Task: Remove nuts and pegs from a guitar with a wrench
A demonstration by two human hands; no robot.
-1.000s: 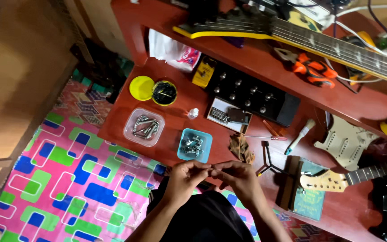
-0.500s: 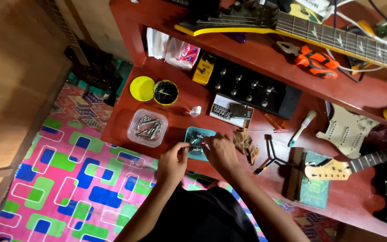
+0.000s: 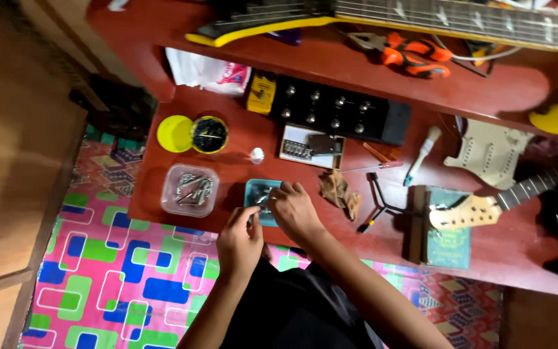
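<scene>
Right hand (image 3: 295, 210) curled over blue tray (image 3: 253, 192) at frame centre, grip unclear. Left hand (image 3: 239, 239) pinching small part, axis indiscernible. Positions nearly unchanged from half a second earlier.

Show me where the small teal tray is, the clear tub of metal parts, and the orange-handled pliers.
small teal tray (image 3: 250, 191): head view, on its left rim beside the fingers.
clear tub of metal parts (image 3: 190, 190): head view, on its middle.
orange-handled pliers (image 3: 414, 54): head view, on the orange handles.

A crumpled white plastic packet with pink print (image 3: 206, 70) is lying at the desk's (image 3: 498, 252) back left, beside a small yellow labelled box (image 3: 261, 92).
</scene>
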